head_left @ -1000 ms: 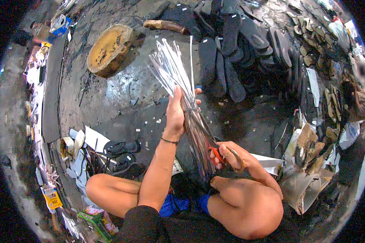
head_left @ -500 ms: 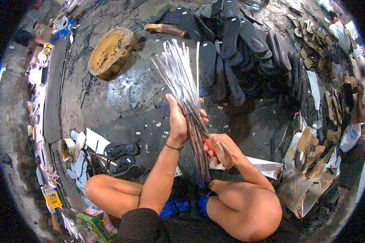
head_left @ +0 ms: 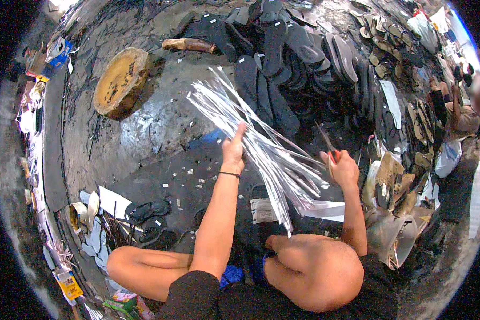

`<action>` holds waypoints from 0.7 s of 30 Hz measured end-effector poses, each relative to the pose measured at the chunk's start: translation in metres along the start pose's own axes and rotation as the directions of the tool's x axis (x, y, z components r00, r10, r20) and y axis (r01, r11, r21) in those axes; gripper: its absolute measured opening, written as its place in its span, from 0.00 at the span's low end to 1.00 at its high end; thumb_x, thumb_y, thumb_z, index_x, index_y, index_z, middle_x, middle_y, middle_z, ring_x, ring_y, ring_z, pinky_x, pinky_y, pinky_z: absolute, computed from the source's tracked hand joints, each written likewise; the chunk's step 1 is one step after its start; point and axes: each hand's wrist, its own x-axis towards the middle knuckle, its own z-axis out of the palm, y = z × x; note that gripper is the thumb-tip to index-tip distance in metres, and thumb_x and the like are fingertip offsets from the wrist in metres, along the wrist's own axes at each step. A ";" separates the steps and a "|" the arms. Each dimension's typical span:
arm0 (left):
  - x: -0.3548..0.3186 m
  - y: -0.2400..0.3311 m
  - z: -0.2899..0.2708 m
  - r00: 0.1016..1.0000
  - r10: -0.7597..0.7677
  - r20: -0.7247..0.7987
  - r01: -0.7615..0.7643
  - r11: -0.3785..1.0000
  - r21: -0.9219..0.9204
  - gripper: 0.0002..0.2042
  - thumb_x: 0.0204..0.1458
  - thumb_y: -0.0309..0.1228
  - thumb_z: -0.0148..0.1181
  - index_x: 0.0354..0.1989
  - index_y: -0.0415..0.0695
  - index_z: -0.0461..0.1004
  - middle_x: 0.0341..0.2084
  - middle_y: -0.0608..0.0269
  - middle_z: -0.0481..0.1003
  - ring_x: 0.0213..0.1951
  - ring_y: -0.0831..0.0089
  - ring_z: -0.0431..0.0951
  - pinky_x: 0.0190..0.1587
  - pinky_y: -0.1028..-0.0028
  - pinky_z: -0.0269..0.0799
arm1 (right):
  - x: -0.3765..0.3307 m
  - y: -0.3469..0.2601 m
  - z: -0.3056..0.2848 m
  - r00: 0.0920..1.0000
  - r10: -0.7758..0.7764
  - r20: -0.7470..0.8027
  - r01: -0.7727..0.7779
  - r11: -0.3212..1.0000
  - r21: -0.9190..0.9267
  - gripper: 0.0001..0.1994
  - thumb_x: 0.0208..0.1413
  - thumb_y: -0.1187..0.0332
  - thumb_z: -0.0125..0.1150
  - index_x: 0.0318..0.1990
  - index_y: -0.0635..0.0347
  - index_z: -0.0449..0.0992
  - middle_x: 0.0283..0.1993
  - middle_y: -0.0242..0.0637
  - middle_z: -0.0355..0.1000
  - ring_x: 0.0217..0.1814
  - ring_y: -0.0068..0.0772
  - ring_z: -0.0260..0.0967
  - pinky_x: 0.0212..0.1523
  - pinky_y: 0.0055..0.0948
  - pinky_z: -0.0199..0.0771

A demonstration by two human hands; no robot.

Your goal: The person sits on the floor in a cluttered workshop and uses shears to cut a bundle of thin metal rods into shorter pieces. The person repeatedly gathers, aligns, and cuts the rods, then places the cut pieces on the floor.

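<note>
- Left hand (head_left: 233, 151) is raised over the dark floor (head_left: 160, 128), fingers closed around a bundle of long silvery strips (head_left: 261, 146), gripping it about midway along.
- The strips fan out up and to the left beyond the left hand; below it they narrow and slant down to the right, ending just above the right knee (head_left: 314, 269).
- Right hand (head_left: 344, 168) is clenched on the orange handles of scissors (head_left: 328, 146), whose blades point up and to the left, tips near the strips' right edge. Whether the blades touch the strips cannot be told.
- The hands are apart, with the lower part of the bundle between them.
- The person sits cross-legged on the floor, both bare knees in view at the bottom.
- A black band circles the left wrist.
- A round wooden block (head_left: 121, 81) lies on the floor to the upper left, well apart from the hands, with a short log (head_left: 189, 45) beyond it.
- Rows of dark sandal soles (head_left: 282, 58) cover the floor at the top, behind the fanned strip ends.
- Small pale scraps (head_left: 192, 178) are scattered on the floor below the left hand.
- A white sheet (head_left: 261, 209) lies on the floor between the arms, under the bundle.
- A pair of black sandals (head_left: 146, 210) sits beside the left knee.
- Tan soles and bags (head_left: 394, 186) are piled to the right of the right hand.
</note>
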 end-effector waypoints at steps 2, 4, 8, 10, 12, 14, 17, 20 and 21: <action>0.010 -0.024 -0.030 0.986 -0.158 -0.056 0.165 0.858 0.487 0.16 0.48 0.33 0.68 0.40 0.35 0.75 0.33 0.61 0.78 0.31 0.72 0.75 0.38 0.70 0.71 | 0.005 0.029 0.008 0.999 -0.052 0.015 0.053 0.998 -0.025 0.29 0.45 0.48 0.67 0.47 0.63 0.73 0.45 0.51 0.72 0.48 0.52 0.71 0.48 0.45 0.71; 0.012 -0.047 -0.052 0.999 -0.036 0.025 0.022 0.902 0.431 0.11 0.49 0.32 0.67 0.35 0.37 0.75 0.26 0.64 0.77 0.28 0.76 0.74 0.30 0.74 0.68 | 0.005 0.044 0.005 0.993 0.006 0.119 0.034 0.943 -0.331 0.27 0.44 0.54 0.68 0.48 0.63 0.72 0.48 0.49 0.69 0.50 0.51 0.68 0.50 0.45 0.70; 0.008 -0.057 -0.076 0.986 -0.164 0.022 0.160 0.978 0.132 0.09 0.53 0.31 0.63 0.36 0.39 0.73 0.26 0.66 0.74 0.25 0.80 0.71 0.27 0.77 0.66 | 0.003 0.001 0.016 0.843 -0.435 -0.316 0.454 0.891 -0.018 0.12 0.51 0.65 0.61 0.42 0.60 0.75 0.44 0.45 0.71 0.48 0.48 0.68 0.47 0.44 0.69; -0.002 -0.052 -0.079 0.978 -0.207 0.023 0.204 0.975 0.093 0.10 0.53 0.30 0.62 0.39 0.38 0.73 0.28 0.65 0.74 0.25 0.79 0.71 0.28 0.77 0.68 | 0.002 -0.049 0.049 0.785 -0.600 -0.154 0.617 0.736 0.278 0.13 0.52 0.68 0.60 0.44 0.61 0.74 0.44 0.48 0.71 0.51 0.49 0.67 0.51 0.40 0.68; -0.016 -0.049 -0.080 0.991 -0.114 -0.067 0.128 0.949 0.288 0.14 0.54 0.27 0.60 0.46 0.34 0.69 0.32 0.59 0.75 0.30 0.76 0.75 0.28 0.76 0.73 | 0.000 -0.095 0.088 0.576 -0.788 -0.216 0.817 0.566 0.115 0.11 0.53 0.67 0.59 0.42 0.62 0.75 0.43 0.47 0.73 0.49 0.50 0.68 0.52 0.41 0.68; -0.030 -0.050 -0.080 0.997 -0.029 -0.076 0.057 0.921 0.386 0.17 0.54 0.26 0.59 0.50 0.33 0.66 0.34 0.55 0.76 0.33 0.73 0.77 0.28 0.75 0.76 | 0.005 -0.124 0.117 0.832 -0.551 -0.059 0.553 0.817 0.164 0.10 0.53 0.67 0.59 0.40 0.61 0.77 0.39 0.48 0.73 0.44 0.52 0.71 0.49 0.43 0.70; -0.040 -0.060 -0.065 0.994 -0.057 0.091 0.020 0.932 0.362 0.18 0.54 0.28 0.59 0.51 0.33 0.66 0.38 0.51 0.75 0.38 0.67 0.78 0.35 0.70 0.80 | 0.013 -0.131 0.121 0.885 -0.433 0.168 0.393 0.891 0.226 0.09 0.54 0.65 0.59 0.38 0.60 0.78 0.35 0.48 0.74 0.40 0.53 0.72 0.44 0.44 0.72; -0.040 -0.056 -0.051 0.971 -0.139 0.196 0.020 0.859 0.511 0.18 0.55 0.31 0.59 0.51 0.36 0.70 0.40 0.52 0.76 0.40 0.67 0.77 0.38 0.69 0.78 | 0.016 -0.119 0.087 0.866 -0.496 -0.060 0.476 0.781 0.404 0.09 0.54 0.64 0.59 0.37 0.59 0.79 0.34 0.48 0.75 0.38 0.53 0.73 0.40 0.43 0.73; -0.043 -0.049 -0.049 0.956 -0.145 0.255 -0.020 0.835 0.550 0.18 0.55 0.32 0.59 0.52 0.36 0.70 0.41 0.53 0.76 0.40 0.67 0.77 0.38 0.69 0.78 | 0.017 -0.117 0.074 0.860 -0.501 -0.099 0.485 0.740 0.466 0.10 0.55 0.63 0.59 0.37 0.59 0.79 0.34 0.46 0.76 0.37 0.51 0.73 0.39 0.40 0.72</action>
